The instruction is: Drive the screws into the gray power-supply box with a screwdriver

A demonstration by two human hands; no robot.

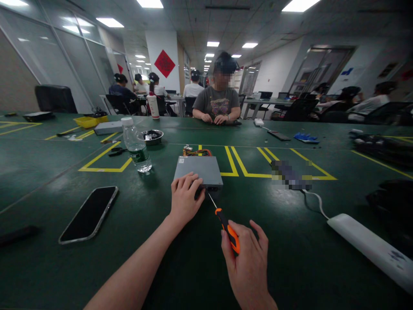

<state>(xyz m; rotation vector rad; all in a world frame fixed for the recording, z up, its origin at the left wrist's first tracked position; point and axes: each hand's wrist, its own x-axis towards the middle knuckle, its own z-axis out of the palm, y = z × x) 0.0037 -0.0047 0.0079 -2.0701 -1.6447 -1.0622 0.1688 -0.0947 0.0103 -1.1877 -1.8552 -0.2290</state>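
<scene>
A grey computer power supply unit (206,165) lies on the green table, its socket side towards me and a bundle of coloured cables (201,152) behind it. My left hand (187,196) grips its near left part, fingers over the top and thumb against the near side. In my right hand (247,254) is an orange and black screwdriver (223,220), held by the handle. Its thin shaft points up and left to the unit's near lower edge; whether the tip touches cannot be told.
A water bottle (137,148) and a metal bowl (152,137) stand to the left, behind a phone (90,214). On the right lie a white power strip (371,247) and a blurred dark device (290,175). Across the table sits a person (219,103).
</scene>
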